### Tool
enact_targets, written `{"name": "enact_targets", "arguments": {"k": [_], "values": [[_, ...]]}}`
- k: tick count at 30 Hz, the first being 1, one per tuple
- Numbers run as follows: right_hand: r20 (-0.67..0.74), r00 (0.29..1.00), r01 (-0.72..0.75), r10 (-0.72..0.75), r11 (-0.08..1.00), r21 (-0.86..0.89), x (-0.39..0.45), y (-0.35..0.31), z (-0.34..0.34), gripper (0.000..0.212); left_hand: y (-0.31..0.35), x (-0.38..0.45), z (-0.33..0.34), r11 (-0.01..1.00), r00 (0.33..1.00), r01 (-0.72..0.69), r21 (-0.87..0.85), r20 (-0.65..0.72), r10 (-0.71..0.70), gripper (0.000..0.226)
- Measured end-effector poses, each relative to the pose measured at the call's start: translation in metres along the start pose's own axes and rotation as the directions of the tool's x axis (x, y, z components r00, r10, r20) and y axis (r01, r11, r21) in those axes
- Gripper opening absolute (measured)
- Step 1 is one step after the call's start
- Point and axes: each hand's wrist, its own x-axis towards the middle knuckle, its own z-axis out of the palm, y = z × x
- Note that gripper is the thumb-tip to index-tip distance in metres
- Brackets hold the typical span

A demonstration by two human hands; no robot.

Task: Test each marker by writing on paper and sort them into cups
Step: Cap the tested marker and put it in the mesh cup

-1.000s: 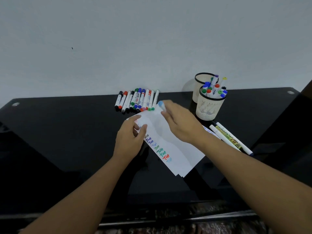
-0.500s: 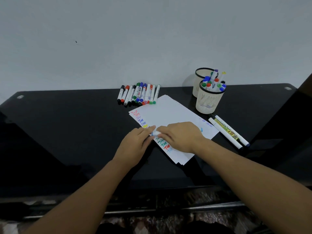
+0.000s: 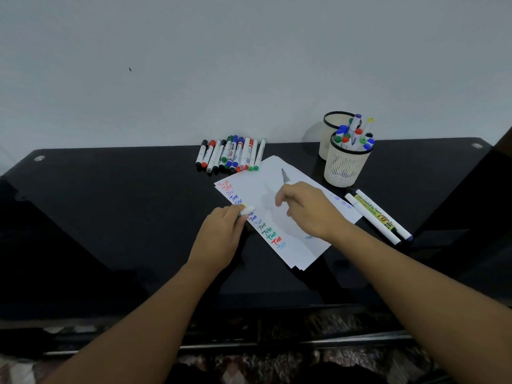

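White paper sheets [image 3: 266, 184] lie on the black table [image 3: 110, 206], with coloured "Test" words down the left edge. My right hand [image 3: 310, 212] grips an uncapped marker [image 3: 285, 176], its tip raised above the paper and blurred. My left hand [image 3: 224, 231] pinches a small pale cap [image 3: 247, 210] at the paper's left edge. A row of several markers [image 3: 231, 155] lies behind the paper. Two mesh cups stand at the right: the near cup [image 3: 346, 167] holds several markers, the far cup [image 3: 328, 134] is partly hidden.
Two long markers [image 3: 378, 217] lie on the table to the right of the paper, in front of the near cup. A pale wall rises right behind the table. The table's front edge runs below my forearms.
My hands were together over the paper's left edge half a second ago. They have pulled apart: the right hand lifted with the marker, and the left hand keeps the cap.
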Motion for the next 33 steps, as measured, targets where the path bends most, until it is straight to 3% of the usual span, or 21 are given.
{"name": "enact_targets", "arguments": {"k": [1, 3, 4, 8, 11, 15, 17, 20, 26, 30, 33], "values": [[-0.03, 0.995, -0.087, 0.095, 0.978, 0.188, -0.001, 0.0, 0.001, 0.034, -0.002, 0.0, 0.001, 1.0, 1.0, 0.004, 0.02, -0.003, -0.004, 0.028], [0.021, 0.967, -0.221, 0.252, 0.8, 0.558, -0.004, -0.001, 0.003, 0.036, -0.006, 0.0, 0.004, 0.998, 1.0, 0.022, 0.055, -0.006, -0.022, 0.025], [0.052, 0.961, -0.241, 0.27, 0.732, 0.638, -0.005, 0.002, 0.004, 0.036, -0.008, 0.0, 0.006, 0.997, 0.999, 0.037, 0.068, -0.003, -0.037, 0.024], [0.058, 0.956, -0.261, 0.286, 0.75, 0.607, -0.017, 0.013, 0.013, 0.039, -0.013, 0.0, 0.011, 0.995, 0.998, 0.065, 0.071, 0.014, -0.066, 0.024], [-0.052, 0.955, -0.183, 0.292, 0.718, 0.671, -0.028, 0.014, 0.019, 0.02, -0.013, 0.001, 0.011, 0.996, 0.998, 0.063, 0.07, 0.022, -0.064, 0.032], [-0.072, 0.939, -0.206, 0.335, 0.72, 0.663, -0.036, 0.014, 0.022, 0.039, -0.007, 0.0, 0.007, 0.996, 0.995, -0.027, 0.09, 0.096, 0.019, 0.049], [-0.064, 0.94, -0.217, 0.334, 0.735, 0.643, -0.037, 0.016, 0.023, 0.035, -0.003, -0.001, 0.006, 0.992, 0.983, -0.07, 0.108, 0.177, 0.05, 0.053], [-0.078, 0.957, -0.171, 0.279, 0.761, 0.626, -0.039, 0.019, 0.019, 0.011, 0.004, -0.003, 0.008, 0.991, 0.959, -0.032, 0.13, 0.284, -0.006, 0.052], [-0.077, 0.986, -0.067, 0.149, 0.77, 0.635, -0.068, 0.024, 0.016, 0.02, 0.01, -0.005, 0.008, 0.986, 0.938, 0.002, 0.168, 0.342, -0.06, 0.053], [-0.091, 0.983, -0.078, 0.161, 0.808, 0.585, -0.085, 0.032, 0.019, 0.007, 0.016, -0.003, 0.009, 0.987, 0.915, 0.078, 0.137, 0.383, -0.125, 0.064], [-0.062, 0.977, -0.137, 0.205, 0.821, 0.554, -0.09, 0.032, 0.021, 0.01, 0.017, -0.005, 0.011, 0.986, 0.92, 0.106, 0.13, 0.364, -0.147, 0.066]]}}
